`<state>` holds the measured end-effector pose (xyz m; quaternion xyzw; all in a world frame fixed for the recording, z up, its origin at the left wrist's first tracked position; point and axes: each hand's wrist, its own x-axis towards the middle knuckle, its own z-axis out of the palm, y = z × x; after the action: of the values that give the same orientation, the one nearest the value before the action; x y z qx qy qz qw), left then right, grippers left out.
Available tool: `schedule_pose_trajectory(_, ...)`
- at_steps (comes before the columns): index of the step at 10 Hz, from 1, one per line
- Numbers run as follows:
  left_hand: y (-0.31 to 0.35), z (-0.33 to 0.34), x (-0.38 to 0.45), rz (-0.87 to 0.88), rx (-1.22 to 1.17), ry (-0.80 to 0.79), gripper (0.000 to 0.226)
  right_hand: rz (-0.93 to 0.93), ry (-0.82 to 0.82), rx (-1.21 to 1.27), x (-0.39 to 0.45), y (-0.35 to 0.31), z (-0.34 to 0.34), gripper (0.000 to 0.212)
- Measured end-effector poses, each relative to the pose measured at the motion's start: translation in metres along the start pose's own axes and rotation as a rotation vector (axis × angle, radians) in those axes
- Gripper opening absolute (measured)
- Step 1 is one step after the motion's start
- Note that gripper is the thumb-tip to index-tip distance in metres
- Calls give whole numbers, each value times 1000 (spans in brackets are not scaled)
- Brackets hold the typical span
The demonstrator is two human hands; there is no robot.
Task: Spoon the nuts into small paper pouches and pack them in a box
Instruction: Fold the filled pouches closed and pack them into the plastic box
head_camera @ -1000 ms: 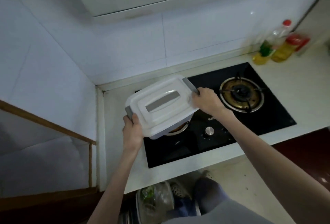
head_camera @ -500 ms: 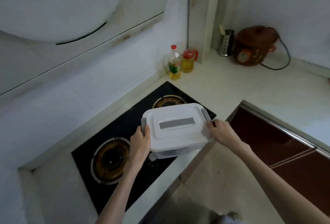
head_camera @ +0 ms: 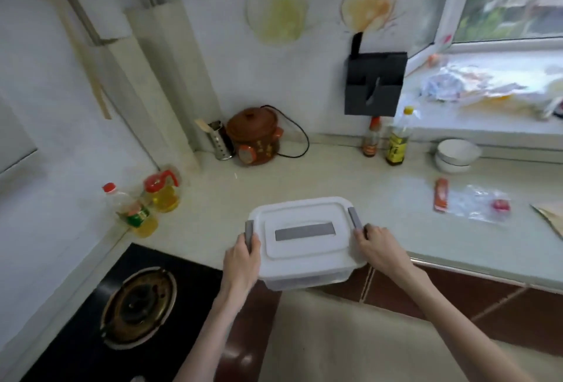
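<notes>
A white plastic box [head_camera: 304, 262] with a closed lid and grey side clips hangs in the air over the front edge of the pale counter [head_camera: 380, 195]. My left hand [head_camera: 242, 262] grips its left end by the clip. At the box's right end, my right hand [head_camera: 377, 249] holds the side below the other clip. A clear plastic bag with a red strip [head_camera: 469, 203] lies on the counter to the right. The corner of a brown paper piece [head_camera: 550, 220] shows at the right edge. No nuts or spoon are visible.
A black gas hob [head_camera: 128, 305] is at the lower left. Two oil bottles [head_camera: 146, 204] stand by the wall, and a brown clay cooker [head_camera: 256, 136] with a utensil holder sits in the corner. Sauce bottles [head_camera: 387, 137] and stacked white bowls [head_camera: 457, 154] are at the back right.
I have carried the box to the right, from above the gas hob to above the counter's front edge. Both hands keep the same hold on its ends.
</notes>
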<state>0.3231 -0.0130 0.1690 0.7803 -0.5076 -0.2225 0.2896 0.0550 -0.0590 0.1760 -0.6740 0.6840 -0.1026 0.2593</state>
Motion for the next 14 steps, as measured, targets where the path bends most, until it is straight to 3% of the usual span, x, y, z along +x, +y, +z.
schedule_pose_trajectory(3,148,139,24,305,137,-238,38,299,238,126,-18,155,-89,36)
schedule_pose_trajectory(5,217,216,20,445,116,-395,37,539,410,241,-34,226,-114,36)
schedule_pose_trajectory(7,274,272,28,548,87,-516,42,689,487,188,-25,272,-139,35)
schedule_pose_trajectory(8,301,300,38,587,109,-570,30,778,479,157,-13,295,-150,34)
schedule_pose_trajectory(9,316,330,50,597,114,-635,42,834,445,151,2,317,-155,36)
schedule_pose_trajectory(12,309,410,60,516,188,-881,46,1021,316,219,29,369,-131,43)
schedule_pose_trajectory(14,310,448,54,435,233,-944,47,1013,257,256,52,412,-128,39)
